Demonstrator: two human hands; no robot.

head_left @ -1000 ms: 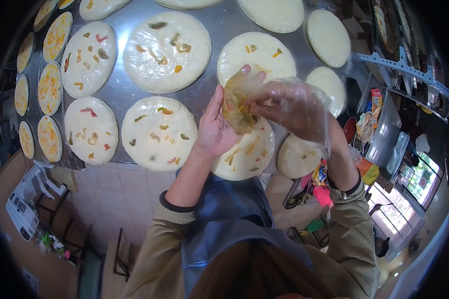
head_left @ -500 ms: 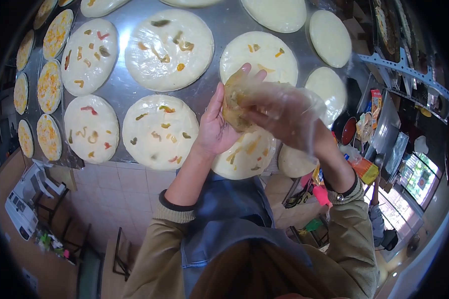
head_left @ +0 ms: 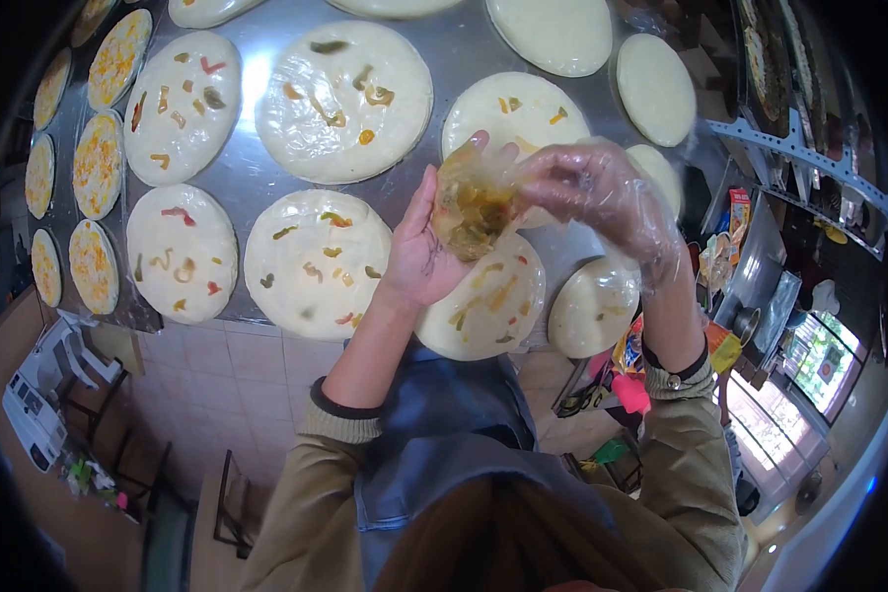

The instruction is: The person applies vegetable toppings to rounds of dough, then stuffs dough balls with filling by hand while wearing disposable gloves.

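Observation:
My left hand (head_left: 419,261) cups a clear plastic bag of pepper strips (head_left: 472,215) from below, above the table. At the bag's mouth, my right hand (head_left: 607,192) wears a loose clear plastic glove. Its thumb and fingers are pinched together; whatever lies between them is too small to make out. Beneath the hands sit dough rounds with scattered pepper pieces, among them the front dough round (head_left: 498,311) and the upper dough round (head_left: 508,104). The front right dough round (head_left: 594,308) bears a small dark piece.
Several topped dough rounds (head_left: 316,261) cover the metal table (head_left: 252,128). Smaller rounds with orange-yellow topping (head_left: 97,266) line its left side. Plain dough rounds (head_left: 654,89) lie at the upper right. A blue-grey perforated rack bracket (head_left: 799,148) and packets (head_left: 725,350) stand to the right.
My right hand has drawn back to the right from over the bag, uncovering the pepper strips and the front right dough round. My left hand holds the bag in nearly the same place.

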